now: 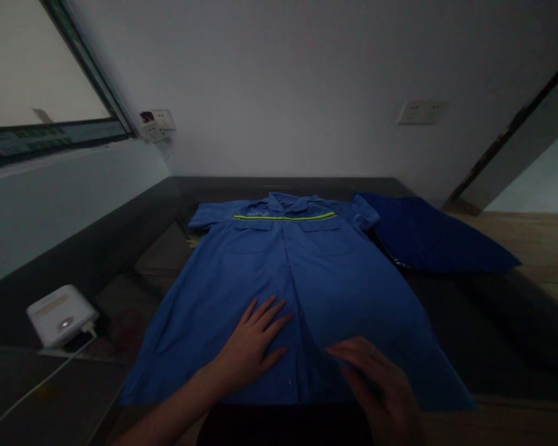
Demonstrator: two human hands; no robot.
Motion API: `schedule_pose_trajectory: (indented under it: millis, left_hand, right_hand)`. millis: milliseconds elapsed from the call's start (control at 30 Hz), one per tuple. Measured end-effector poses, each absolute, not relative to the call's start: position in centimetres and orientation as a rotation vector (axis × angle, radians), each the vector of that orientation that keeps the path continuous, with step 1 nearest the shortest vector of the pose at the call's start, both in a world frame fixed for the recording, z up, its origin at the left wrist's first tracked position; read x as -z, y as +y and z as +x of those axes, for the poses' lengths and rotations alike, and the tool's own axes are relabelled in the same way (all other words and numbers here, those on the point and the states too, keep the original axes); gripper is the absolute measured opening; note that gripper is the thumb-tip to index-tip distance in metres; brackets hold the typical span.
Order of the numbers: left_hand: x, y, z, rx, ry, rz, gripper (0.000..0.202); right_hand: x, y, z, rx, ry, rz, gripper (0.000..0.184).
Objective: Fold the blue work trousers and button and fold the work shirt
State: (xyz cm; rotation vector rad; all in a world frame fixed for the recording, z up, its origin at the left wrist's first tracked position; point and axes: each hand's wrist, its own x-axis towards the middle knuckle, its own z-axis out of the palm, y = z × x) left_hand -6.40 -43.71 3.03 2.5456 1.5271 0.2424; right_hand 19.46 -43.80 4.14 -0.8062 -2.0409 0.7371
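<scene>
A blue short-sleeved work shirt (251, 272) lies spread out, with its collar at the far end and its hem towards me. Yellow-green piping runs across the chest above two flap pockets, and pale lettering sits over one of them. My left hand (255, 341) rests flat on the lower front, fingers spread, just left of the front opening. On the other side of that opening, my right hand (372, 371) has its fingers bent and pinched on the edge of the shirt's front panel. A dark gap shows where the two panels part. The image is dim, and the right fingertips are partly blurred.
A darker blue cloth or cushion (437, 238) lies beside the right sleeve. On the left stands a white box-shaped device (62, 316) with a cable plugged in. Wall sockets (422, 113) are on the back wall, and a window frame (56, 137) is at upper left.
</scene>
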Motion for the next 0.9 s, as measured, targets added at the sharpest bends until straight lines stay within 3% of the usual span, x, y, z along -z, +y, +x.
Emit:
schedule_pose_trajectory:
  millis: [267, 400, 600, 733, 900]
  left_hand:
    - [-2.9, -43.7, -6.3, -0.325, 1.523, 2.471, 0.054]
    - [-3.4, -43.8, -6.8, -0.367, 1.521, 2.376, 0.055]
    - [-7.9, -40.1, -9.9, -0.330, 1.440, 2.401, 0.033]
    - [-9.5, -31.7, -11.1, -0.317, 1.487, 2.382, 0.025]
    - [-6.7, -21.0, -10.2, -0.458, 1.744, 2.236, 0.022]
  right_hand:
    - [-4.0, -43.9, 16.7, -0.652, -2.327, -0.518, 0.041]
    - [-3.9, -43.8, 16.6, -0.764, -2.512, -0.603, 0.030]
    - [-8.2, -41.2, 18.0, -1.019, -2.554, -0.651, 0.030]
    - [-11.3, -34.6, 16.1, -0.798, -2.535, -0.748, 0.022]
    - [-10.3, -23.7, 9.4, -0.477, -2.620, -1.332, 0.016]
